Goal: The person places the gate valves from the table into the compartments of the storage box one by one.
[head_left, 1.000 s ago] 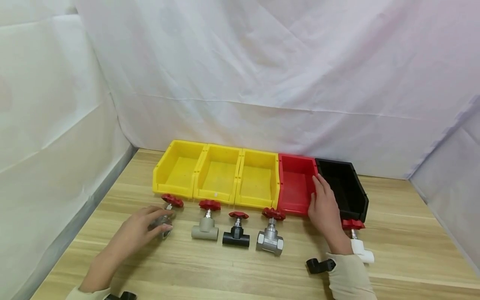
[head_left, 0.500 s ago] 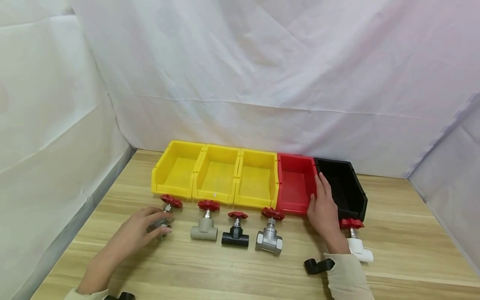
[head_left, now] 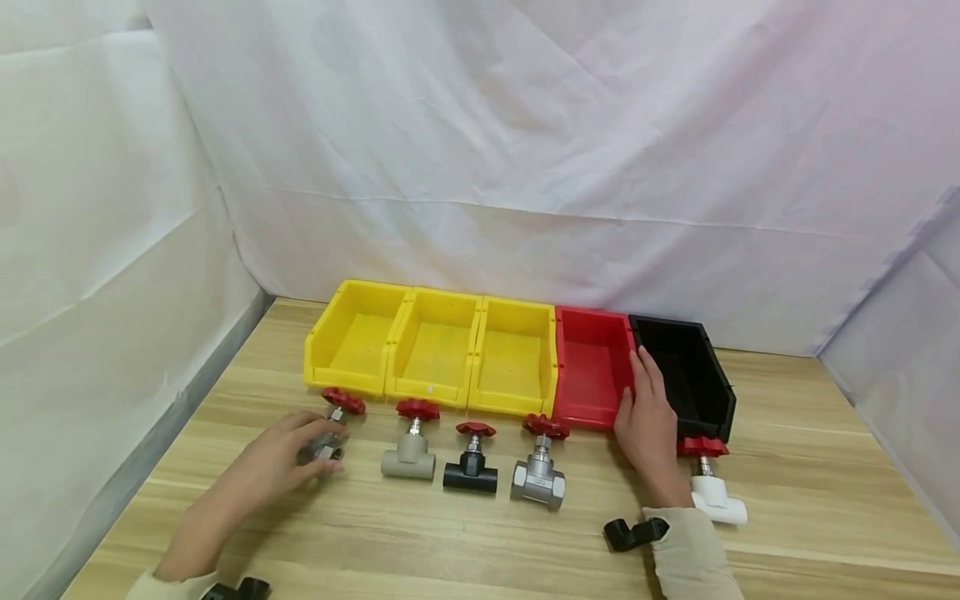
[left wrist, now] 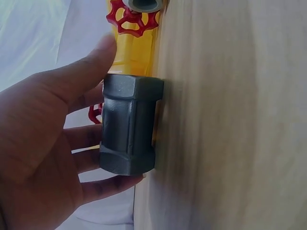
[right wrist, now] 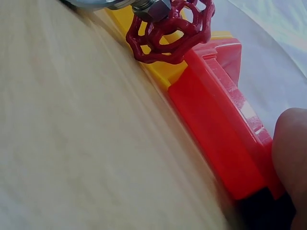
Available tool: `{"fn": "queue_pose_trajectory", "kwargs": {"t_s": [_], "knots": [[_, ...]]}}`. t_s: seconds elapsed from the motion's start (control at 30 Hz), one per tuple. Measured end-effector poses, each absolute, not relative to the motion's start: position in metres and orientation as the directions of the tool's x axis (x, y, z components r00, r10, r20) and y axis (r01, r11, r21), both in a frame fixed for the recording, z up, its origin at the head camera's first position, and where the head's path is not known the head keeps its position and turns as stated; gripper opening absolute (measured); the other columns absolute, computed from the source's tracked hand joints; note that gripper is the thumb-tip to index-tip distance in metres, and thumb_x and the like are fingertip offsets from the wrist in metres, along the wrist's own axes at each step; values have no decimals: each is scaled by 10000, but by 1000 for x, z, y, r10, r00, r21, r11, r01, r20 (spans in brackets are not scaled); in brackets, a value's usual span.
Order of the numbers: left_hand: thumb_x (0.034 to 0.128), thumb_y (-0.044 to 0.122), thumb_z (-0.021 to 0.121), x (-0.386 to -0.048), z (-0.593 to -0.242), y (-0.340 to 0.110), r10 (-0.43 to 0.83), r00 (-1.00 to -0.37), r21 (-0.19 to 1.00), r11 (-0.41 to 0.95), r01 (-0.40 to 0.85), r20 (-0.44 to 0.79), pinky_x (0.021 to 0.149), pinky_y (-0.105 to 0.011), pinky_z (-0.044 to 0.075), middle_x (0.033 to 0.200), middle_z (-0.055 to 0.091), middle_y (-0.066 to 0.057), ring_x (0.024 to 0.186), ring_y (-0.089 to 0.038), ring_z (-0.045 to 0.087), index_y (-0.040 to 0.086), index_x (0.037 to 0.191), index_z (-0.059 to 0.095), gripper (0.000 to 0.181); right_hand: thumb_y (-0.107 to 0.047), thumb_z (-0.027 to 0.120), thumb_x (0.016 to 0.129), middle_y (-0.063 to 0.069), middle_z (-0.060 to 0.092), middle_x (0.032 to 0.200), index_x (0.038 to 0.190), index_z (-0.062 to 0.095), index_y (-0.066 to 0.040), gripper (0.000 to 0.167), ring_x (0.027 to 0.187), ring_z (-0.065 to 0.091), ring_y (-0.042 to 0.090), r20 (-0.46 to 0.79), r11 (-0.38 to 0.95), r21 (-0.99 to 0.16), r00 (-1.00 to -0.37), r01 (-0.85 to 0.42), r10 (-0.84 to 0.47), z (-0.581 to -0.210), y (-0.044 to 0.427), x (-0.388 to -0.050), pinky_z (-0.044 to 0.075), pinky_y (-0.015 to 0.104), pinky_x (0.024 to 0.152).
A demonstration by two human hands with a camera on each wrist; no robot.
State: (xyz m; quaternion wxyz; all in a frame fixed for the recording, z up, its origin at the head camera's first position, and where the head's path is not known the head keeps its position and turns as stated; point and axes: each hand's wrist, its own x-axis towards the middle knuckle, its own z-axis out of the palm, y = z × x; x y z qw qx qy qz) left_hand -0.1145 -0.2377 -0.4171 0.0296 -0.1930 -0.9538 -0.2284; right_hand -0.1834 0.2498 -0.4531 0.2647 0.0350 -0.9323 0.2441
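My left hand (head_left: 273,458) is around the leftmost metal globe valve (head_left: 327,443), which lies on the table with its red handwheel toward the bins. In the left wrist view, the fingers extend behind the valve's hexagonal body (left wrist: 127,124), and the thumb stands off its upper end. My right hand (head_left: 649,425) rests with nearly straight fingers on the side wall where the red bin (head_left: 592,417) meets the black bin (head_left: 722,408). The right wrist view shows only part of that hand beside the red bin's rim; its fingertips are hidden there.
Along the bins stand a beige valve (head_left: 408,461), a black valve (head_left: 470,475), a steel valve (head_left: 538,482) and a white valve (head_left: 716,500) beside the right wrist. Three yellow bins (head_left: 427,392) continue the row leftward. A white cloth wall (head_left: 480,167) rises behind.
The left thumb has shifted slightly away from the metal valve, uncovering more of its open end. My right hand stays at the red bin's wall, almost unmoved.
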Motion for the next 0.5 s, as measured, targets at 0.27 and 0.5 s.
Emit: {"fn": "queue_pose_trajectory", "kwargs": {"t_s": [0.27, 0.5], "knots": [[664, 274, 861, -115, -416, -245, 430, -890, 432, 781, 451, 151, 862, -554, 472, 1203, 575, -160, 1080, -374, 548, 160, 1170, 668, 553, 30, 554, 907, 87, 281, 1534, 1462, 348, -40, 596, 1217, 458, 400, 516, 880, -438, -853, -183, 79, -455, 250, -184, 487, 596, 803], [650, 353, 843, -120, -416, -250, 499, -847, 401, 749, 527, 181, 822, -510, 491, 1135, 599, -97, 999, -293, 573, 218, 1095, 718, 482, 15, 551, 919, 64, 266, 1542, 1470, 341, -61, 594, 1247, 436, 386, 496, 872, -461, -863, -166, 98, -455, 249, -183, 471, 597, 847]]}}
